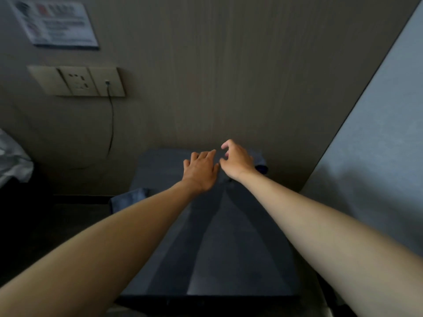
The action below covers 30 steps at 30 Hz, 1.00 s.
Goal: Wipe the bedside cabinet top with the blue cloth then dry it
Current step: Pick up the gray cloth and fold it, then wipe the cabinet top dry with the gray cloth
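The dark grey bedside cabinet top runs from the bottom of the view to the wall. My left hand lies flat on its far part, palm down, fingers spread. My right hand hovers beside it near the back right corner, fingers curled and apart, holding nothing. Just right of that hand, a folded bluish-grey cloth lies in the corner against the wall, partly hidden by the hand. Another blue-grey cloth hangs over the cabinet's left edge.
A brown panelled wall stands right behind the cabinet. A socket plate with a black cable is on its left. A pale wall closes the right side. White bedding shows at far left.
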Each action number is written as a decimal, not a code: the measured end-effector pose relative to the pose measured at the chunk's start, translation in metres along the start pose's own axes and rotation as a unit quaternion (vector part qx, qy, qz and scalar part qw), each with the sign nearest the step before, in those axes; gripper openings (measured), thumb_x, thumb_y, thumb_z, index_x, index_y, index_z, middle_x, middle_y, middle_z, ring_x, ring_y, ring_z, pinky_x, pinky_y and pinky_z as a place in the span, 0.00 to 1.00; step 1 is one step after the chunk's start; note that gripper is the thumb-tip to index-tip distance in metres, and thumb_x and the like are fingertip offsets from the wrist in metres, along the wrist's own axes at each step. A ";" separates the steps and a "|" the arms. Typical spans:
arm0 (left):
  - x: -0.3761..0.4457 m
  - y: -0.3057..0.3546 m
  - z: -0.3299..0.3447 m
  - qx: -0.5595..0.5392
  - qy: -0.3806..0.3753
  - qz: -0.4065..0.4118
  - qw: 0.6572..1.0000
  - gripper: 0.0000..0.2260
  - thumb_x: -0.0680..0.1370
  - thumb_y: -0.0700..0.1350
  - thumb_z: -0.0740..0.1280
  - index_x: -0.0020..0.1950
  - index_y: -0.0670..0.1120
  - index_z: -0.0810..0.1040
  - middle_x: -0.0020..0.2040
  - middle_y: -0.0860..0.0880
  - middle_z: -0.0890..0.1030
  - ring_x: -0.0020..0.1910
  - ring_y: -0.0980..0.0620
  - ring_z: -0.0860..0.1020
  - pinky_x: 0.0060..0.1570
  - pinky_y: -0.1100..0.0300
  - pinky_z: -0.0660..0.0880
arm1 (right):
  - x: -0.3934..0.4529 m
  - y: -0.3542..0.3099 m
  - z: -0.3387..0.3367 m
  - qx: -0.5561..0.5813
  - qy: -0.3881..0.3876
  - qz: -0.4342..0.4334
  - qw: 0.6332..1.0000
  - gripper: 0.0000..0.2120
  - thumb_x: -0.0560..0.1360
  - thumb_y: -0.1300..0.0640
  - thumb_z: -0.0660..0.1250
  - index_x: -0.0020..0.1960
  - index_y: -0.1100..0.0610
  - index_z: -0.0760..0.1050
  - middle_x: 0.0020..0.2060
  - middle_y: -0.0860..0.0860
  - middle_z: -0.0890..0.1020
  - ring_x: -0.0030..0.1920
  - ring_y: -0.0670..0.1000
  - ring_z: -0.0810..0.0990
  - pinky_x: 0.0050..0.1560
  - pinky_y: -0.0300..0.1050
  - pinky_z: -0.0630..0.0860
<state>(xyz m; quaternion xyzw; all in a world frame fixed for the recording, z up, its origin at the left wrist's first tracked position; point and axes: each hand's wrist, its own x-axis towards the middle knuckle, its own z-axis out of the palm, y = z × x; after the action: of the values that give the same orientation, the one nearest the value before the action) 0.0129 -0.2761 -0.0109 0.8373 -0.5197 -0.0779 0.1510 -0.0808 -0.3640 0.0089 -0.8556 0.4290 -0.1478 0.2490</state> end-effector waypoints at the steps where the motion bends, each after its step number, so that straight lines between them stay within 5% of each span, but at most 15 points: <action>1: -0.009 -0.005 -0.007 0.000 -0.002 -0.007 1.000 0.25 0.84 0.54 0.54 0.80 0.49 0.57 0.77 0.48 0.65 0.74 0.43 0.61 0.69 0.43 0.60 | -0.007 -0.010 0.003 0.006 -0.007 0.000 1.000 0.16 0.78 0.56 0.66 0.64 0.49 0.70 0.60 0.51 0.78 0.62 0.54 0.76 0.65 0.54 0.70; 13: -0.116 -0.111 -0.044 0.011 -0.025 -0.142 0.990 0.30 0.77 0.57 0.67 0.75 0.46 0.64 0.73 0.43 0.68 0.72 0.40 0.64 0.68 0.44 0.65 | -0.068 -0.111 0.084 0.033 -0.121 -0.010 0.992 0.18 0.76 0.56 0.66 0.65 0.53 0.72 0.61 0.52 0.79 0.62 0.55 0.77 0.65 0.52 0.72; 18: -0.135 -0.146 -0.036 -0.051 -0.078 -0.191 0.977 0.37 0.70 0.57 0.75 0.73 0.44 0.65 0.69 0.43 0.71 0.69 0.40 0.69 0.66 0.44 0.71 | -0.081 -0.129 0.114 0.055 -0.217 0.033 0.974 0.29 0.77 0.60 0.59 0.77 0.55 0.59 0.72 0.56 0.70 0.71 0.58 0.70 0.71 0.52 0.68; 24: -0.146 -0.156 -0.009 -0.049 0.015 -0.165 0.985 0.13 0.77 0.47 0.66 0.61 0.49 0.78 0.59 0.45 0.80 0.57 0.43 0.80 0.52 0.50 0.78 | -0.096 -0.127 0.131 0.106 -0.257 0.078 0.958 0.26 0.78 0.62 0.57 0.76 0.57 0.61 0.73 0.57 0.68 0.72 0.58 0.68 0.71 0.49 0.66; 27: -0.146 -0.155 -0.014 -0.126 0.023 -0.169 0.977 0.09 0.78 0.43 0.65 0.56 0.49 0.82 0.53 0.44 0.83 0.52 0.42 0.81 0.50 0.50 0.79 | -0.102 -0.120 0.132 0.181 -0.239 0.140 0.944 0.22 0.79 0.60 0.55 0.73 0.56 0.65 0.62 0.57 0.76 0.61 0.58 0.77 0.57 0.53 0.78; 30: -0.146 -0.151 -0.025 -0.192 0.043 -0.170 0.966 0.11 0.77 0.42 0.64 0.56 0.49 0.83 0.51 0.43 0.84 0.50 0.41 0.82 0.51 0.48 0.79 | -0.107 -0.114 0.119 0.276 -0.220 0.213 0.911 0.17 0.83 0.56 0.53 0.70 0.56 0.66 0.48 0.56 0.77 0.46 0.55 0.79 0.40 0.48 0.79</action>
<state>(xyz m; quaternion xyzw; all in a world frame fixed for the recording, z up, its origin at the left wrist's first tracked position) 0.0822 -0.0784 -0.0414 0.8710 -0.3382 -0.1646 0.3159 -0.0127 -0.1844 -0.0314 -0.6517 0.4773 -0.0117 0.5894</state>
